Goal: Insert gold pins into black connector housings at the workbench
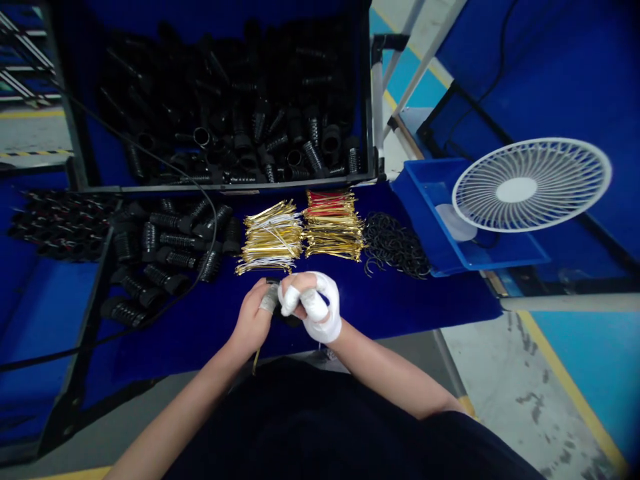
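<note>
Close to my body, both hands meet over a black plastic part (291, 321), which is mostly hidden by my fingers. My left hand (254, 313), with tape round a finger, is closed on the part's left side. My right hand (320, 308) wears a white fingerless covering and taped fingers, curled in at the part's right side; what they pinch cannot be made out. A thin yellow wire (257, 362) hangs below my left hand. Just beyond lie bundles of yellow and white wires (273, 237), and red and black wires (333, 227) with gold ends.
Black ribbed parts fill a blue bin (227, 189) at the back. More ribbed parts (175, 240) lie at left. Black curved pieces (397, 243) are heaped at right, beside a blue tray (435, 250) and a white fan (533, 187). A black cable (213, 207) crosses the left side.
</note>
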{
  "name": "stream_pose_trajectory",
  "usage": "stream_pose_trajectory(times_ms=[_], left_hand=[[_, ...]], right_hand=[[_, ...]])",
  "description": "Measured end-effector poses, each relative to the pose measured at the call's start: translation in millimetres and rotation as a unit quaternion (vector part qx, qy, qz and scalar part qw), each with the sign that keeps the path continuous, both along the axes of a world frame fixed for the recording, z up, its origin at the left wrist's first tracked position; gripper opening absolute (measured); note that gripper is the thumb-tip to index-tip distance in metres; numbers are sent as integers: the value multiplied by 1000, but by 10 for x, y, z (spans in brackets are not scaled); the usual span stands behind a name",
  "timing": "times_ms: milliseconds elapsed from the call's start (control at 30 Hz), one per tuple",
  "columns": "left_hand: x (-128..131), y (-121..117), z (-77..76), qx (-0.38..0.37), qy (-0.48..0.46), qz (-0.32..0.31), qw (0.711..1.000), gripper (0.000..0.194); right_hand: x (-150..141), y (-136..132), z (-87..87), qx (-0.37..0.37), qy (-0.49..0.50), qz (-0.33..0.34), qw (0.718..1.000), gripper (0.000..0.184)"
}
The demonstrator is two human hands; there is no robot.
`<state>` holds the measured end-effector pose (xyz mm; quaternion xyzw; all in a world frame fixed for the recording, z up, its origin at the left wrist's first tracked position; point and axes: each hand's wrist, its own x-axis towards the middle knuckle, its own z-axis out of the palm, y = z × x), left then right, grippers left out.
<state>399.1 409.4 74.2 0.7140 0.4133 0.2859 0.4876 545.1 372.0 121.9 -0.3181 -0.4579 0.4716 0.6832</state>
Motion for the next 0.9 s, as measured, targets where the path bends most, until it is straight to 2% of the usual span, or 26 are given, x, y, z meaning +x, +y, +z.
stream_pose_trajectory(times_ms=[100,167,233,300,333,400,467,533,600,633,700,800,833,900], left_hand=[[-11,-12,29,-35,-10,-2,999,30],[-26,-20,51,-95,-57,10,994,27],[-51,-25,74,-203,-132,41,969,27],[-78,-30,107,-325,-192,65,924,35],[-88,-33,129,-369,-212,69,902,38],[-93,-43,185,-412,-238,75,877,42],[-74,-52,250,-424,-263,86,862,46],[-42,-54,317,-448,-283,83,844,51],[-13,-48,381,-482,-311,70,816,56],[-6,-43,411,-501,-331,70,797,56],[-10,-34,464,-539,-374,94,749,56],[-49,-28,524,-592,-418,135,676,52],[-63,-27,537,-600,-427,138,662,50],[-83,-24,553,-601,-439,140,653,39]], right_hand=[[100,-102,74,-27,-126,37,991,43],[218,-137,98,-34,-274,21,961,29],[387,-98,98,-24,-408,-29,912,18],[595,25,82,-17,-493,-95,864,21],[701,113,71,-23,-525,-127,842,23],[882,320,44,-55,-592,-170,786,26],[991,532,19,-95,-664,-165,723,25],[1025,707,-2,-124,-726,-131,664,25],[1018,819,-22,-135,-761,-105,625,27],[1012,848,-32,-131,-766,-105,621,27],[1013,855,-49,-104,-744,-138,645,28],[1066,776,-18,-29,-629,-233,741,24],[1098,740,18,-9,-566,-269,779,23],[1185,672,133,-4,-407,-315,857,20]])
